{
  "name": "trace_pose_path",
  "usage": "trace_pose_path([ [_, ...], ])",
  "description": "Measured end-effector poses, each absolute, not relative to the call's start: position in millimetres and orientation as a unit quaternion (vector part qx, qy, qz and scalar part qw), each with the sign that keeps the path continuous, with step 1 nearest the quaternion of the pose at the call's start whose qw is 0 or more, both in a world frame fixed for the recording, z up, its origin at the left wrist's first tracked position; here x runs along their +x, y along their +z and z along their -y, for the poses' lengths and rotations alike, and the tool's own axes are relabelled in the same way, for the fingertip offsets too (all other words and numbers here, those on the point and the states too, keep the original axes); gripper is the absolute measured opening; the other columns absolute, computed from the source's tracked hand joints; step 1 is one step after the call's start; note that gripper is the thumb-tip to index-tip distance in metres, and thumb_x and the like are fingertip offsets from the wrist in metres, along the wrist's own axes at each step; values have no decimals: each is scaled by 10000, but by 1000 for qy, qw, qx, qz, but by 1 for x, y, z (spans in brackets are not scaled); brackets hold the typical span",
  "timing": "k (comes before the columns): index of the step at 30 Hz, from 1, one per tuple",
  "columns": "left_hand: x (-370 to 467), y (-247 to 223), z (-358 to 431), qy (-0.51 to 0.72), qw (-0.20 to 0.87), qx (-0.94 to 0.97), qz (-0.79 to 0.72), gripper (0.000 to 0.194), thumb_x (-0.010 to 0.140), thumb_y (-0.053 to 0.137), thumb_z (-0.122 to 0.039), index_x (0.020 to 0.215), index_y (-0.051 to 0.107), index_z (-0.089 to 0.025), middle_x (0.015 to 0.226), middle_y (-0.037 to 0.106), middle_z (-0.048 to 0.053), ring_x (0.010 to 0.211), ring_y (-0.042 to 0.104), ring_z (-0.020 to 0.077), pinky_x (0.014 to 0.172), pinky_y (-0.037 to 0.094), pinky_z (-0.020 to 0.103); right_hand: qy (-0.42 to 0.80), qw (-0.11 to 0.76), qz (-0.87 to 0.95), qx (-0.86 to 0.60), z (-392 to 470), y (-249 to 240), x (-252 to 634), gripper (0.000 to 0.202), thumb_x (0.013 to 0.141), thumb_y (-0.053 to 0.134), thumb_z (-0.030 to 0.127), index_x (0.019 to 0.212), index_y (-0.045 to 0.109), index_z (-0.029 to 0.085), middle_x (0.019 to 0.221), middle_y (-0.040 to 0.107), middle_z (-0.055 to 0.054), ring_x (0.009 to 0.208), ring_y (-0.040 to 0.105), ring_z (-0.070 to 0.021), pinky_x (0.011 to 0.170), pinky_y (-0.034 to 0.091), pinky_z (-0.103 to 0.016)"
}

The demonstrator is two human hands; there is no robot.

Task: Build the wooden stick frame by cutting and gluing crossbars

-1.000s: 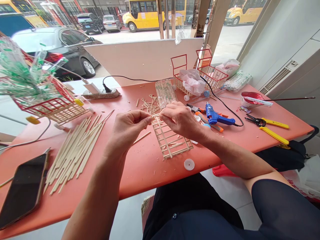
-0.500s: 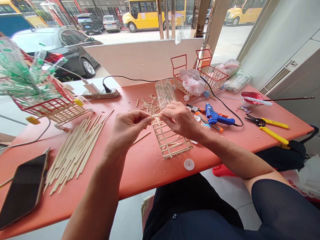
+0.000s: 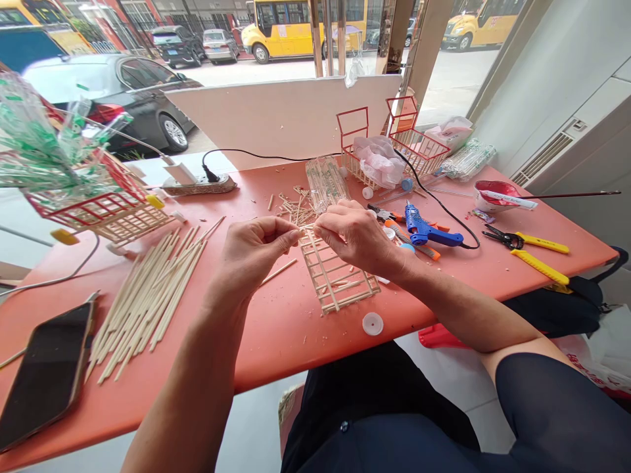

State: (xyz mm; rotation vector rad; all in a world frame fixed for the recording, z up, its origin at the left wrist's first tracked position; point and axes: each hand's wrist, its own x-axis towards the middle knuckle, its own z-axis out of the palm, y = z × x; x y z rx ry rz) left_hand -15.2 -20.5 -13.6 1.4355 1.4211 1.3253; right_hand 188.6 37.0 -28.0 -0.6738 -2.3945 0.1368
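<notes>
A lattice frame of pale sticks point(image 3: 323, 269) lies on the red table point(image 3: 276, 348), with a few short pieces of stick inside its outline. At the frame's far end, the left hand point(image 3: 259, 246) and right hand point(image 3: 357, 236) pinch a thin stick point(image 3: 307, 227) between them, thumb and fingertips of each closed on it; whether it is joined to the frame cannot be told. Well to the left of the frame, a red-rimmed basket point(image 3: 118, 226) is heaped with clear packets point(image 3: 44, 144) printed in green, rising above its rim. Beyond the frame and to its right, a second basket point(image 3: 351, 161) holds a crumpled plastic bag point(image 3: 382, 163); the third basket point(image 3: 421, 148), just past that, shows mostly bare bars. Farther right of the frame, a small cup point(image 3: 484, 203), red inside, has a white marker point(image 3: 510, 199) and a dark rod point(image 3: 572, 195) leaning out over its edge. Nearer the frame on that side lies a blue glue gun point(image 3: 428, 230); loose sticks point(image 3: 152, 295) are spread to its left.
</notes>
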Motion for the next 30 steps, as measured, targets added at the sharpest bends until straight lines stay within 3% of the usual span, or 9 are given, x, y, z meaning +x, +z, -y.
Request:
trace_pose_path([
  [30,-17,-16,20,509,344,569,-547,138,674,848,-300,676,792,-174,626,659,23,593,492,109,533,369,240,61,311,913,-258,-37,-27,189,326,1119,482,270,883,686,175,862,683,-68,859,508,-209,884,380,-356],
])
